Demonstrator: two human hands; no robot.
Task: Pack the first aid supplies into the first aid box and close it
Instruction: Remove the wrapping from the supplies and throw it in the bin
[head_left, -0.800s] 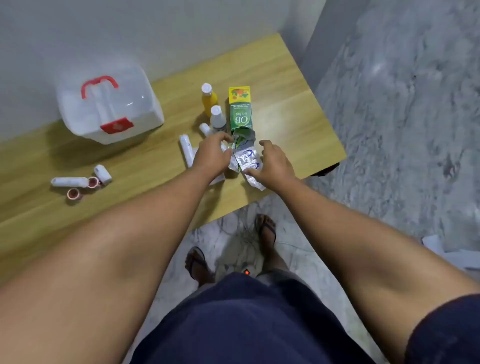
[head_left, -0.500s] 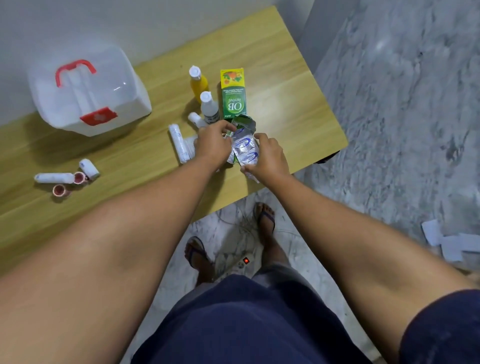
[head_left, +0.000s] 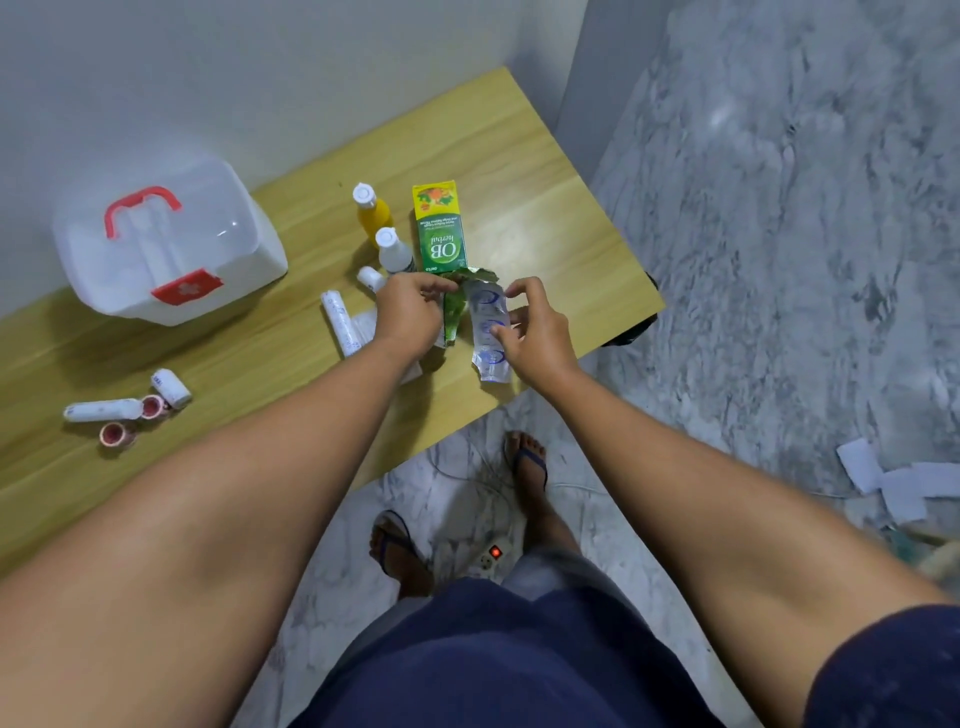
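Observation:
The white first aid box (head_left: 171, 244) with a red handle and red latch stands shut at the back left of the wooden table (head_left: 545, 234). My left hand (head_left: 408, 314) pinches a green foil sachet strip (head_left: 453, 317). My right hand (head_left: 535, 325) holds a white and blue sachet strip (head_left: 487, 332) beside it, lifted off the table. Behind them lie a green OB herbal carton (head_left: 440, 228), a yellow bottle (head_left: 371, 208), a clear bottle (head_left: 392, 252) and a small white bottle (head_left: 371, 278). A rolled bandage (head_left: 340, 322) lies left of my left hand.
Bandage rolls (head_left: 171, 387) and pink tape rolls (head_left: 117, 434) lie at the table's left front. A wall runs behind the table. On the marble floor below are my sandalled feet, a power strip (head_left: 491, 556) with cable, and loose papers (head_left: 883, 480) at the right.
Both hands have gathered the sachet strips off the table and raised them. The strips now hang upright between my hands. The camera has also shifted.

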